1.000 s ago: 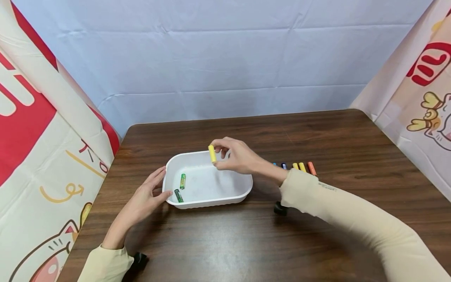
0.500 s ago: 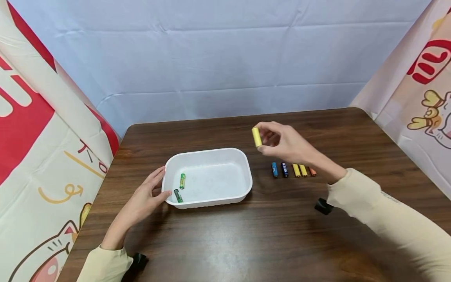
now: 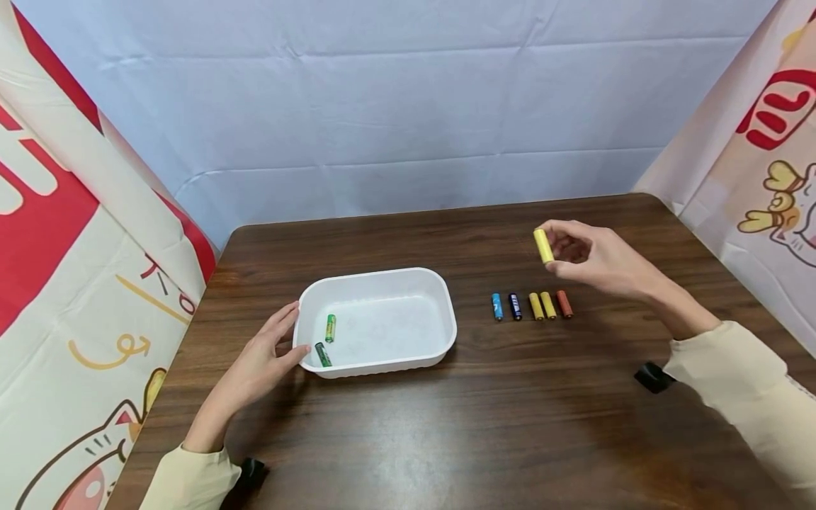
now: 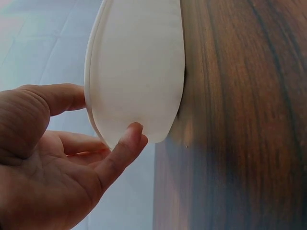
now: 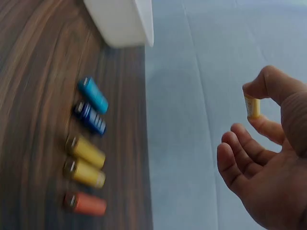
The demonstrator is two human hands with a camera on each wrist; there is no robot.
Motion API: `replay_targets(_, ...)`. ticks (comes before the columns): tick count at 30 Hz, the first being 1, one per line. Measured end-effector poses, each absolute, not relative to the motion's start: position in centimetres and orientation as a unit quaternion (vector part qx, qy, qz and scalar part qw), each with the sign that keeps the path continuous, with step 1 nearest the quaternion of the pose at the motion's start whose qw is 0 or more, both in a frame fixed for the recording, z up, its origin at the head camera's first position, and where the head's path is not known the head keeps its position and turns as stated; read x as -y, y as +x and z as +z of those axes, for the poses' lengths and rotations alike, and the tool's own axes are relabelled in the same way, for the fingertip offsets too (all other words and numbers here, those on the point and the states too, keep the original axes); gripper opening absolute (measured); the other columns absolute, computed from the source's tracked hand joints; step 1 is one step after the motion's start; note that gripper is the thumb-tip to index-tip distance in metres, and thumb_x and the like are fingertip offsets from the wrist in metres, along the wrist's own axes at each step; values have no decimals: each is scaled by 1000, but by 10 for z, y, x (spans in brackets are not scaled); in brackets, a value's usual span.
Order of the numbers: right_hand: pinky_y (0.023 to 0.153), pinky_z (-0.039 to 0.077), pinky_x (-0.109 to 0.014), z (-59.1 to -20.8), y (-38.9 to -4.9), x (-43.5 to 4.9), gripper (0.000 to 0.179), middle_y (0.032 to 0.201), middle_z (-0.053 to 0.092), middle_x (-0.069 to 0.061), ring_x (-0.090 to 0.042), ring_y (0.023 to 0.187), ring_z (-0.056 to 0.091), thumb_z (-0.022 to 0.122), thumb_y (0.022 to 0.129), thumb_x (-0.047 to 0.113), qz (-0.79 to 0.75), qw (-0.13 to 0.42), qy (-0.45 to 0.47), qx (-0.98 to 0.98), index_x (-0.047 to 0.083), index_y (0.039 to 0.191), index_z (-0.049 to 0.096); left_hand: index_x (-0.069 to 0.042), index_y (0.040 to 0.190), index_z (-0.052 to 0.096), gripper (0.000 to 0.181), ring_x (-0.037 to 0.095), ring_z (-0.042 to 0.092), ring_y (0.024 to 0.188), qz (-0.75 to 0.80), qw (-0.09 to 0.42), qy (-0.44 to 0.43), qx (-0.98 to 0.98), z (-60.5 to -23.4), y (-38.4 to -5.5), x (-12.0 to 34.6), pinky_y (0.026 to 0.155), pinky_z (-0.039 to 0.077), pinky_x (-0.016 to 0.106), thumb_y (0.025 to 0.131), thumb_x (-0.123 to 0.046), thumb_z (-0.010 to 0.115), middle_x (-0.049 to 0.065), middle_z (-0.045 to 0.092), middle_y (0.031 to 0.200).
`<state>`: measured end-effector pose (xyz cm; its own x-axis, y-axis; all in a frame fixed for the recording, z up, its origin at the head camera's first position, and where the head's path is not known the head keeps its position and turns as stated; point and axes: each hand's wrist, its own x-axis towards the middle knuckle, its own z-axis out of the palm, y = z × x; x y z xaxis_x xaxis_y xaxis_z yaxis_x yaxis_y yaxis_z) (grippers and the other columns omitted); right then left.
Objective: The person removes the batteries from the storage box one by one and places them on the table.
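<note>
My right hand [image 3: 602,258] pinches a yellow battery [image 3: 543,246] between thumb and index finger, above the table behind a row of batteries. In the right wrist view, the held yellow battery [image 5: 252,106] stands between the two fingertips, the other fingers apart from it. My left hand [image 3: 261,365] touches the left end of a white tray [image 3: 376,367], thumb at the rim and fingers spread along the outer wall. Inside the tray lie a light green battery [image 3: 331,328] and a dark green battery [image 3: 323,354], both near the left end.
Right of the tray, a light blue battery [image 3: 496,307], a dark blue battery [image 3: 514,307], two yellow batteries [image 3: 542,306] and an orange-red battery [image 3: 564,304] lie in a row on the brown wooden table [image 3: 408,432]. A pale cloth [image 3: 408,106] hangs behind.
My right hand has moved from over the tray to the right, past the row's middle, still pinching the yellow battery. The left hand and tray stay in place.
</note>
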<state>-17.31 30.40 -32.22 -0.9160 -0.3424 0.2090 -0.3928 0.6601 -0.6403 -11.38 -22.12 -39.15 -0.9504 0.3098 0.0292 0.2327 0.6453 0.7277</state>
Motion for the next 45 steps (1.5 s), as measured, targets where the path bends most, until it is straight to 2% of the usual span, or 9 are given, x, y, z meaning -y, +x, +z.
replay_targets(5, 71, 49, -16, -339, -170, -332, 48, 102, 64, -4, -10, 89, 60, 75, 88, 0, 342, 30, 190, 920, 10, 133, 62, 3, 158, 35, 68, 40, 62, 122, 392, 51, 147, -907, -392, -113, 221, 93, 57, 50, 100, -11, 69, 21, 28, 164)
replay_targets(11, 69, 50, -16, -363, -167, -361, 47, 104, 64, -9, -6, 87, 60, 73, 91, 0, 324, 23, 199, 925, 2, 135, 59, 3, 158, 35, 68, 40, 61, 121, 394, 50, 146, -906, -391, -113, 221, 94, 57, 51, 100, -12, 69, 21, 29, 164)
replay_targets(19, 66, 51, -23, -392, -166, -386, 46, 100, 65, -7, -6, 84, 58, 74, 88, -2, 290, -1, 204, 935, -1, 132, 60, 2, 158, 35, 68, 39, 62, 122, 393, 52, 142, -907, -390, -113, 222, 94, 57, 50, 100, -13, 69, 20, 29, 164)
replay_targets(24, 64, 48, -26, -404, -168, -391, 46, 99, 64, -4, -8, 81, 55, 77, 86, -2, 253, -16, 216, 943, -3, 129, 62, 3, 158, 35, 69, 38, 61, 121, 392, 52, 141, -908, -390, -113, 221, 95, 57, 51, 100, -13, 69, 20, 29, 164)
replay_targets(31, 61, 35, -26, -414, -171, -389, 40, 88, 54, 1, -12, 74, 45, 79, 83, -1, 221, -16, 233, 947, 2, 121, 66, 3, 158, 35, 69, 37, 61, 122, 385, 52, 136, -911, -391, -113, 221, 96, 56, 52, 100, -14, 69, 20, 29, 164)
replay_targets(41, 65, 35, -30, -415, -169, -383, 50, 90, 50, -4, -17, 80, 43, 80, 87, 7, 195, -38, 199, 960, -6, 132, 62, 3, 158, 36, 68, 37, 61, 122, 386, 49, 141, -910, -391, -114, 221, 95, 56, 51, 100, -13, 69, 19, 29, 164)
replay_targets(45, 66, 36, -31, -413, -169, -381, 49, 92, 52, -6, -18, 80, 44, 80, 87, 7, 194, -39, 201, 959, -8, 130, 62, 3, 158, 35, 68, 37, 60, 122, 385, 50, 137, -911, -391, -114, 221, 95, 56, 51, 100, -13, 69, 19, 29, 164)
